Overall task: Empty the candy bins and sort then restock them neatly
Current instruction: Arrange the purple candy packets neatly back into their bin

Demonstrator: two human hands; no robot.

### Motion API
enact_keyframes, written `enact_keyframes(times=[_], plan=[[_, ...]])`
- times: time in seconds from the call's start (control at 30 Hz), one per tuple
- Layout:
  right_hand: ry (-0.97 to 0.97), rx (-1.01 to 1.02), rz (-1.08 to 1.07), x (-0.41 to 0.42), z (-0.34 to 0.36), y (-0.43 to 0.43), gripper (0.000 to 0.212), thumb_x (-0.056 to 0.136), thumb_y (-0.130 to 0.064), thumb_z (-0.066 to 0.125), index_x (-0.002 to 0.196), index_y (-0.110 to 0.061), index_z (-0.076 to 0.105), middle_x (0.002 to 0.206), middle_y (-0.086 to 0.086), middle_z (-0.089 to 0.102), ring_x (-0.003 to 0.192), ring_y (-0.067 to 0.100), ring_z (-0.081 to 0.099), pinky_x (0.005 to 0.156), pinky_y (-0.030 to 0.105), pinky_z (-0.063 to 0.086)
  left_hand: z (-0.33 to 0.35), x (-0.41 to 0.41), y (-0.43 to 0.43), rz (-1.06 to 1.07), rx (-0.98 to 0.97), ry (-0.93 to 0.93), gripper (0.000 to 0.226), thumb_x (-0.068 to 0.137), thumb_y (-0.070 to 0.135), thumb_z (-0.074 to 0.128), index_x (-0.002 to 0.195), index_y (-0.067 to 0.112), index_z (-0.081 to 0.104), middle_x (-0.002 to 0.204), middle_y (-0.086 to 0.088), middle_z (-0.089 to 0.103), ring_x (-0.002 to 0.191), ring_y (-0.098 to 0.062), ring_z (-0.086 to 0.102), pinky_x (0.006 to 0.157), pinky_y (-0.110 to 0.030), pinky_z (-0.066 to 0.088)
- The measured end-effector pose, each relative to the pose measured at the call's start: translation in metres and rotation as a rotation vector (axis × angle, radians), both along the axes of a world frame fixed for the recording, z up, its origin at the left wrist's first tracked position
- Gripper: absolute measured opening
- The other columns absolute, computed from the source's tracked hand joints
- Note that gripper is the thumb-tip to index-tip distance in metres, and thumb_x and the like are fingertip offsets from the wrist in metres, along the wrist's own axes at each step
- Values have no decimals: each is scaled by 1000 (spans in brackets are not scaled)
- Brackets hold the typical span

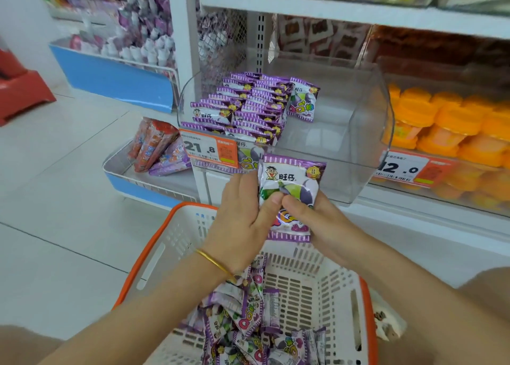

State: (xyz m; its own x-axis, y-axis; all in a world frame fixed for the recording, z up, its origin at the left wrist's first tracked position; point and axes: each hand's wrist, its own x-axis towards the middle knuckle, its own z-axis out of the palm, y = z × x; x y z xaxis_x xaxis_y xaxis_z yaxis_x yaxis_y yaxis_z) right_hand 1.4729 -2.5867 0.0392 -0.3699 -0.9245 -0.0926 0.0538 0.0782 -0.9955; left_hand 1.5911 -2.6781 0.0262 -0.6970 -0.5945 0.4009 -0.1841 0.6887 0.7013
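Closest to me is the white plastic basket with the orange rim [143, 257], and in its bottom lies a loose heap of purple-and-white candy packets [248, 334], mixed in all directions. Above the far edge of the basket I hold a small bundle of the same purple-and-white packets [292, 179] upright, with the printed face toward me. My left hand [240, 221], which has a thin gold bangle [215, 264] on the wrist, grasps the bundle from the left side with the thumb pressed on the front. My right hand [317, 221] grasps it from the right, and its thumb is also on the front, almost touching the other thumb. How many packets are in the bundle I cannot tell. Just behind the bundle stands the clear plastic bin with rounded corners [358, 132] on the shelf. Its left part is filled with neat rows of purple packets [248, 110], and one more packet leans behind them; the right part shows bare bottom. An orange-and-white price label reading 21.8 [209, 149] sits on the bin's front left. To the right, the neighbouring bin holds orange packs [452, 127]. Lower at the left, a wire tray with a blue front [121, 168] holds red and purple packets [151, 144].
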Motion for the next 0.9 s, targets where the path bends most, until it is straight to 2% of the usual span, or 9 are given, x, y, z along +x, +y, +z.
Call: enact_keyframes(times=[0.1,0.2,0.3,0.37,0.57,0.63,0.7,0.77,0.9], plan=[[44,-81,10,-17,45,-16,36,78,-27,71,113,-22,62,111,-4,70,108,14,63,98,33,48,38,-13,-26,-16,-98,60,56,94,53,20,92,6,50,93,1,44,93,-17,38,88,-28,32],[12,-91,-95,-43,80,-43,38,76,-33,74,110,-19,64,113,2,70,109,20,64,99,41,48,61,-22,-61,27,-237,142,75,94,62,14,111,4,59,112,-4,51,111,-18,41,98,-25,27],[64,-22,-319,-89,89,-86,56,71,-39,80,117,-13,60,116,9,66,106,24,63,94,46,51,56,-27,-93,85,-472,-48,75,94,60,16,129,6,55,140,-16,46,133,-29,37,111,-37,22],[94,97,-431,-123,75,-113,69,68,-35,83,124,-6,55,121,14,62,111,30,59,98,51,47,44,-32,-105,108,-535,-186,77,93,63,9,137,14,49,149,-12,37,141,-30,28,115,-49,18],[191,353,-509,-176,21,-164,95,59,-31,89,131,-1,36,129,10,51,112,26,54,98,42,47,20,-43,-116,116,-601,-356,73,95,59,1,140,24,47,150,-8,38,141,-27,30,114,-53,15],[360,378,-567,-177,16,-170,78,77,-23,79,133,-1,29,129,12,47,116,27,49,95,35,43,17,-44,-118,118,-612,-345,70,97,56,5,137,22,50,147,-9,42,139,-28,34,114,-50,16],[592,456,-594,-184,8,-169,73,81,-34,74,134,-7,32,131,11,51,119,30,49,86,32,41,17,-44,-119,113,-619,-336,68,98,55,6,137,22,51,147,-9,43,139,-28,34,112,-48,13],[751,538,-625,-189,6,-167,74,80,-47,70,134,-11,36,133,11,53,120,33,49,90,34,41,17,-44,-119,117,-635,-328,66,99,54,7,135,22,53,145,-10,45,138,-28,36,110,-48,14],[610,454,-621,-194,2,-175,70,83,-37,71,134,-5,36,132,13,52,118,32,50,91,34,41,18,-44,-119,121,-651,-335,66,99,53,8,135,21,54,144,-10,45,138,-29,36,109,-49,16]])
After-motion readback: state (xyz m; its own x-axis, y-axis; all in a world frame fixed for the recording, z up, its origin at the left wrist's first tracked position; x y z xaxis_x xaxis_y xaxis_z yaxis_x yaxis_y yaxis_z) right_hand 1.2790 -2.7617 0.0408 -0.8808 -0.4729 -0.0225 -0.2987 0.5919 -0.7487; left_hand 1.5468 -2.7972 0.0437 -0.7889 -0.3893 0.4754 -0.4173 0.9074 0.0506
